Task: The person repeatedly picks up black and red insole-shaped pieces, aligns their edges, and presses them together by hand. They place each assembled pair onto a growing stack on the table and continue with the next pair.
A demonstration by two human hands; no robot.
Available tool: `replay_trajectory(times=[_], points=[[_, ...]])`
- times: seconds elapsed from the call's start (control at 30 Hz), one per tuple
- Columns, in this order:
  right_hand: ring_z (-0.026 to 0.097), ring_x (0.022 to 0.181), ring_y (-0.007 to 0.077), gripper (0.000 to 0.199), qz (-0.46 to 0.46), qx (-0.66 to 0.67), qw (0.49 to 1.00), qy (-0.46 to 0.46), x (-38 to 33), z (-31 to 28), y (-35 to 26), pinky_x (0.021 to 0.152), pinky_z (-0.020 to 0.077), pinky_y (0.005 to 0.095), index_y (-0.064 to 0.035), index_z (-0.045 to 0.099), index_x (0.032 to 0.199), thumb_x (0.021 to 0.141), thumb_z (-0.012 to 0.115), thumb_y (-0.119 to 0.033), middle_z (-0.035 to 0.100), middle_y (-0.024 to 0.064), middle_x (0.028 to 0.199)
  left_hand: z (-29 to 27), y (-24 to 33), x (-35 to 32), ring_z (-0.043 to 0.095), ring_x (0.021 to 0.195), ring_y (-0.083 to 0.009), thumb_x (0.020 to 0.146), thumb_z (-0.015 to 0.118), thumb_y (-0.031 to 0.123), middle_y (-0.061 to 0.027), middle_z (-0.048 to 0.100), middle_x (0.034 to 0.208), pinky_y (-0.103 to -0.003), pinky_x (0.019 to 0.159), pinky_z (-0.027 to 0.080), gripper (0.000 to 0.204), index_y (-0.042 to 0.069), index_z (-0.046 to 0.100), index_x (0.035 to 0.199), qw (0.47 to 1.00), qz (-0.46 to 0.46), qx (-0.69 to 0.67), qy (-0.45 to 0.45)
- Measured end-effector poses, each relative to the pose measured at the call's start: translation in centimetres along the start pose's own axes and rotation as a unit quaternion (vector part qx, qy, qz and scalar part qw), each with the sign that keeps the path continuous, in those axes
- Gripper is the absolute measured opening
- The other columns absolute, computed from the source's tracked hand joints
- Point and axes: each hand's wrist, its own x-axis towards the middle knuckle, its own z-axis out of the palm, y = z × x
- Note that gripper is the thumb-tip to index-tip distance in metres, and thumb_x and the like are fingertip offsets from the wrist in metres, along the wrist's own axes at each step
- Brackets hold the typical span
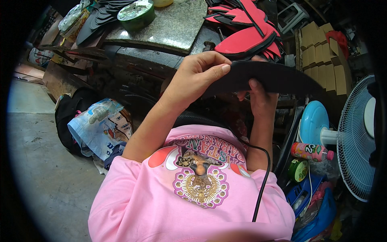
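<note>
Both hands hold a thin, flat black sheet (278,76), shaped like a long curved insole, above my lap and in front of the workbench. The thumb and fingers of my left hand (197,74) pinch its left end. My right hand (260,92) grips it from below, with the thumb on the near face and the other fingers partly hidden behind. Just beyond the sheet, a heap of red, black-backed insole-shaped pieces (248,38) lies on the bench.
A stone slab (171,30) on the bench bears a green tub (136,15). Grey pieces (105,15) are stacked to its left. Cardboard boxes (322,56) stand at far right, above a fan (356,137) and a pink bottle (310,152). A printed bag (100,127) sits at left.
</note>
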Motion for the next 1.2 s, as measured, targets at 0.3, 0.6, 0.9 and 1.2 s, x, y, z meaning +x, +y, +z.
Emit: replay_trajectory(times=[0.3,0.6,0.9,1.2], points=[[0.055,0.121,0.0266,0.036,-0.399,-0.504,0.759,0.106,1.5,0.5,-4.2,0.107,0.0362,0.045,-0.0101,0.064,0.123,0.091,0.069,-0.025,0.065,0.0074,0.122,-0.6,0.3,-0.2,0.054,0.079,-0.0028,0.089,0.069,0.008,0.003,0.062,0.086,-0.018,0.071,0.042,0.011,-0.001,0.066,0.095,0.996,-0.001,0.048,-0.07],[0.064,0.086,0.0183,0.012,-0.363,-0.516,0.773,-0.063,1.0,1.5,-3.4,0.11,0.0318,0.0476,-0.0135,0.072,0.08,0.077,0.08,-0.021,0.066,-0.0025,0.084,-0.2,-0.8,0.2,0.054,0.082,-0.0033,0.088,0.066,0.008,0.0024,0.06,0.086,-0.019,0.073,0.042,0.009,-0.001,0.064,0.091,0.997,-0.034,0.048,-0.045],[0.064,0.073,0.0173,0.012,-0.348,-0.5,0.793,-0.023,1.6,0.2,-3.2,0.088,0.0402,0.0385,-0.0117,0.069,0.084,0.085,0.075,-0.022,0.067,-0.0012,0.078,1.2,-0.7,-0.5,0.064,0.075,-0.0152,0.08,0.078,-0.001,-0.007,0.066,0.085,-0.026,0.065,0.05,0.023,0.002,0.071,0.101,0.903,0.267,0.335,0.012],[0.063,0.069,0.0163,0.012,-0.364,-0.501,0.785,-0.03,1.5,0.6,-3.4,0.084,0.0401,0.037,-0.0123,0.068,0.083,0.085,0.075,-0.022,0.067,-0.0023,0.076,1.5,-0.5,0.0,0.062,0.07,-0.02,0.082,0.071,0.002,-0.0093,0.062,0.082,-0.03,0.061,0.046,0.013,-0.002,0.066,0.094,0.887,0.273,0.371,-0.015]])
